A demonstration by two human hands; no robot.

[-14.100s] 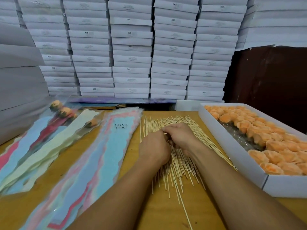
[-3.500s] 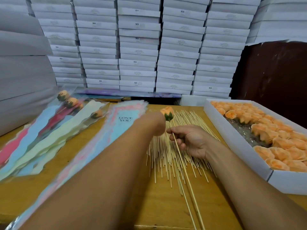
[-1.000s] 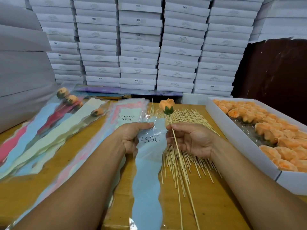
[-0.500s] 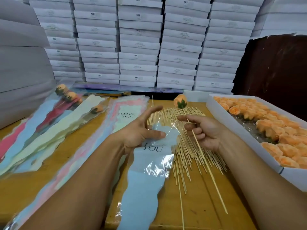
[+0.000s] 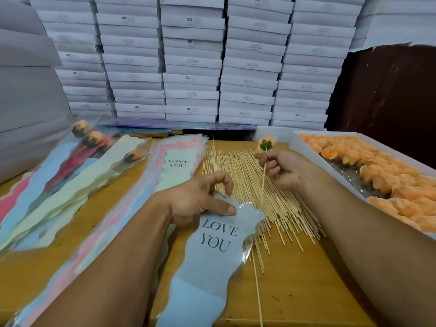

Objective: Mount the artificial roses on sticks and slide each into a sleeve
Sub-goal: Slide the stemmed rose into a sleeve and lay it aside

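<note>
Right hand: fingers curled round a thin stick, pinching it near the top. An orange artificial rose is mounted on the upper end, green calyx facing the camera. The stick runs down and slightly left; its lower tip sits at the mouth of the sleeve — whether it has entered cannot be told.

Left hand: thumb laid flat on the top edge of a pale blue sleeve, pressing it to the table. Index finger is arched above the opening, apart from the thumb; the other fingers are hidden, so whether they grip the sleeve is unclear. Sleeve lies flat, mouth away from the person, printed "LOVE YOU" (clear film edge glints on its right side).

Loose sticks are spread in a fan on the table btwn the two hands and beyond, partly under the sleeve's right edge.

Right of the table: a white box filled w/ more orange roses.

Left of the table: a pile of empty sleeves, top one also printed "LOVE YOU". Further left — finished sleeved roses lie overlapped.

Behind: stacked white cartons fill the wall.
</note>
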